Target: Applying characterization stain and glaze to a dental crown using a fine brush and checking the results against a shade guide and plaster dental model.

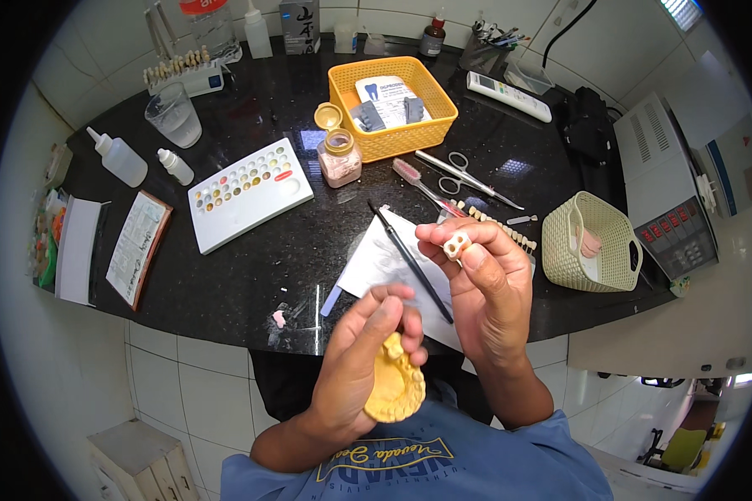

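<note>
A yellow plaster dental model (395,387) of a tooth arch is gripped in my left hand (361,355), low in front of my shirt, with the fingers curled round its edge. Higher and to the right, my right hand (491,280) pinches a small white dental bridge (456,245) between thumb and fingertips. Two hollows show on the side of the bridge that faces me. The bridge and the model are apart. Beneath the hands a white paper (378,255) lies on the black table, with a dark thin-handled brush (409,260) across it.
A white palette (251,199) with coloured wells lies left. Behind stand a jar of pink powder (340,159) and a yellow basket (393,149). Scissors (454,173), a pink-bristled brush (408,174) and a tooth shade guide (497,224) lie near my right hand. A pale green basket (566,255) stands right.
</note>
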Demonstrator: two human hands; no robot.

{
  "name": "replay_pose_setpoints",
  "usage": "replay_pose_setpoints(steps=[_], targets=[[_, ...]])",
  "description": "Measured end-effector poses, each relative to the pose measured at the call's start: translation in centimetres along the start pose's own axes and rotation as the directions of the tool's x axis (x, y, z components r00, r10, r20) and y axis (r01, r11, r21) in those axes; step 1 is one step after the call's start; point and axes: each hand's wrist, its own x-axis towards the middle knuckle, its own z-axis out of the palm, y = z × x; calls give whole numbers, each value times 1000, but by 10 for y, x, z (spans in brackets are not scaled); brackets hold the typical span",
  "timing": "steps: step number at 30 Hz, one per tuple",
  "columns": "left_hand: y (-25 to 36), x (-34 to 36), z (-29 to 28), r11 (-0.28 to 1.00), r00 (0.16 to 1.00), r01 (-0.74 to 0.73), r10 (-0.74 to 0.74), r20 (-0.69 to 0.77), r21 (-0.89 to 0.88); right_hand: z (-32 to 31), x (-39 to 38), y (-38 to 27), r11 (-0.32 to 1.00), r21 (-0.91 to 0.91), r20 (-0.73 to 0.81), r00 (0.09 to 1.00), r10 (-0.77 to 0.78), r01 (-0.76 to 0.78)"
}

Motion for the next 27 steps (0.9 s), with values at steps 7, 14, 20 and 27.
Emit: replay_pose_setpoints(steps=[7,14,20,27], targets=[[0,-19,7,892,955,264,-296,-33,-367,-15,8,-3,989,-124,-43,996,80,-85],[3,-21,12,997,997,75,-74,-35,34,-16,8,-3,983,-152,-41,994,101,-106],[10,-5,0,995,990,-93,90,105,24,-18,5,-6,980,-178,-35,996,80,-85],[27,1,6,954,987,-144,120,106,261,-16,3,-11,978,-175,3,993,116,-113]])
